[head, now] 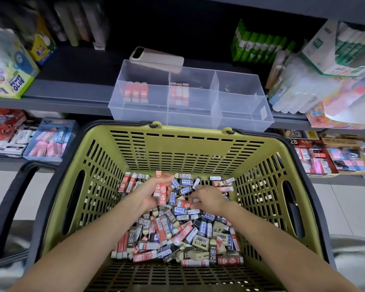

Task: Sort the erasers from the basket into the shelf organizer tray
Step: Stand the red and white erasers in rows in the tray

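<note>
Loose erasers (177,239) lie heaped on the floor of the green basket (198,148). Above the heap's far end, the left hand (150,192) has its fingers curled round a few red erasers (162,191). Just to its right, the right hand (208,199) pinches one red eraser (185,205), which lies crosswise with its long axis pointing at the left hand. Beyond the basket's far rim the clear tray (240,114) stands on the shelf (72,89), and the left hand is likely nearer the tray's red-stocked left compartments.
</note>
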{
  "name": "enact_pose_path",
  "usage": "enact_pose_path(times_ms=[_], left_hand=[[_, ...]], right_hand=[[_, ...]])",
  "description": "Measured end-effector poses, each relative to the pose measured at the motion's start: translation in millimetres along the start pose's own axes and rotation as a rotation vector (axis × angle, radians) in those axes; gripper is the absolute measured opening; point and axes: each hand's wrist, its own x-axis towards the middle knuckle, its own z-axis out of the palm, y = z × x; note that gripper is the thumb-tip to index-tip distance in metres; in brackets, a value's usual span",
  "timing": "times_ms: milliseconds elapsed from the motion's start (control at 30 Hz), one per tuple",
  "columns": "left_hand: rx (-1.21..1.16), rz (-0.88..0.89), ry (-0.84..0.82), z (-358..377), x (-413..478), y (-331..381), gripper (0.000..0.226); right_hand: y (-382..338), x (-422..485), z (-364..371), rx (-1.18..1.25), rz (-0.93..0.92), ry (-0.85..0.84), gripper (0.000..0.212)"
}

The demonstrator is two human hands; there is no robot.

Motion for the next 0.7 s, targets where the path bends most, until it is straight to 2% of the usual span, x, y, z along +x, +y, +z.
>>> enact_pose_path(times_ms=[133, 233, 300, 400, 500, 567, 700], left_hand=[[0.327, 0.092, 0.065, 7, -2, -1, 0.035], [0.515, 0.189, 0.035, 17, -10, -1, 0.045], [0.575, 0.228, -0.005, 25, -17, 1, 0.041], [0.471, 0.321, -0.075, 39, -33, 10, 0.028], [0.413, 0.415, -0.045, 49, -58, 28, 0.043], [0.384, 0.470, -0.060, 53, -78, 43, 0.043], [0.281, 0.665, -0.142, 53, -117, 77, 0.034]], right_hand=[[-1, -8, -6, 0.140, 0.008, 0.077, 0.026], [-11, -21, -29, 0.486, 0.062, 0.149, 0.021], [-21, -30, -48, 0.700, 0.045, 0.189, 0.019], [-35, -45, -76, 0.948, -0.003, 0.217, 0.019], [-46, -59, -102, 1.156, -0.031, 0.222, 0.021], [-52, -65, -119, 1.294, -0.083, 0.257, 0.019], [-72, -69, -161, 1.384, -0.183, 0.493, 0.017]])
